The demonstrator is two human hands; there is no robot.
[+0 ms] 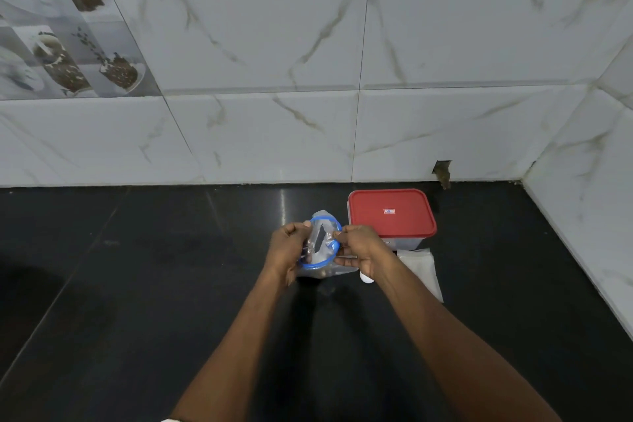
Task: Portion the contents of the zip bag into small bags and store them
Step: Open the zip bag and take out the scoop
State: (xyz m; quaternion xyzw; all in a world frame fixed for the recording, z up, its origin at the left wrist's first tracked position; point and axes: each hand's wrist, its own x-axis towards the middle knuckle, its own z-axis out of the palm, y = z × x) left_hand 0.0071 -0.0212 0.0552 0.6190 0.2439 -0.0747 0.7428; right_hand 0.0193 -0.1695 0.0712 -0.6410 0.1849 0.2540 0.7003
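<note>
Above black counter (137, 284), both hands (286, 250) (359, 250) pinch the zip bag (322, 243) between them.

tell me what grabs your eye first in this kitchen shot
The red-lidded container stands out against the black countertop, near the back wall, right of centre. Just left of it, the left hand and right hand hold a clear zip bag with a blue seal, its mouth pulled open.
</note>
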